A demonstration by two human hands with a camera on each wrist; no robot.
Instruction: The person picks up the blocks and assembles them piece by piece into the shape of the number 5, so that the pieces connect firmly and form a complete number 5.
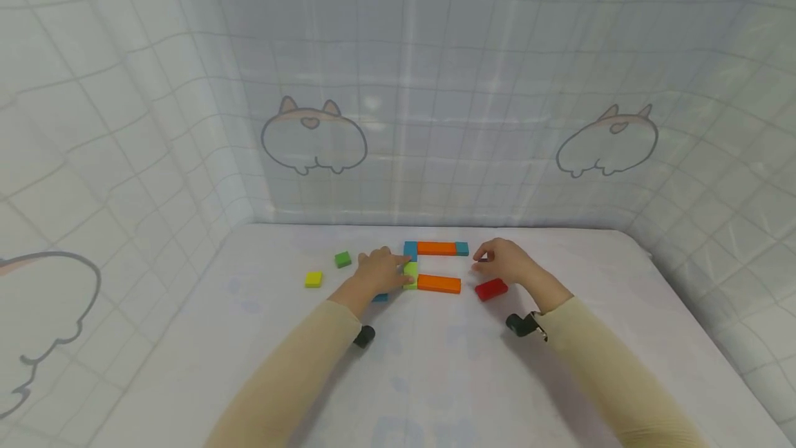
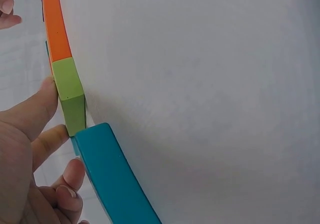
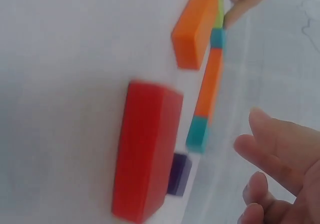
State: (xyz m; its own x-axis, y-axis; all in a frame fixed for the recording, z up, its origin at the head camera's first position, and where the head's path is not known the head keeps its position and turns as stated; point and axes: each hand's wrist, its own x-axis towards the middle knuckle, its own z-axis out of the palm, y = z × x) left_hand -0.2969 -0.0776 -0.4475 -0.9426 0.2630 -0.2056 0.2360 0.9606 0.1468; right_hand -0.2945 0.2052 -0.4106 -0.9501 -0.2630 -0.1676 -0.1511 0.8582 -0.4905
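My left hand [image 1: 377, 274] reaches over the blocks, its thumb and index finger extended and touching a lime green block [image 2: 70, 81]. That block adjoins an orange block [image 1: 439, 284] and a small blue block [image 1: 410, 249]. Partly under the left hand lies a longer blue block [image 2: 117, 176]. My right hand [image 1: 506, 261] hovers at the right end of the blocks with loosely bent fingers and nothing held. Below it lie a red block [image 3: 145, 151] and a small dark purple block [image 3: 180, 174], mostly hidden by the fingers in the head view.
A second orange block [image 1: 437, 248] with a small teal block [image 1: 462, 249] at its end forms the far row. Left of the left hand lie a green block [image 1: 343, 259] and a yellow block [image 1: 314, 279]. A patterned curtain [image 1: 460, 157] rises behind the white table [image 1: 435, 379].
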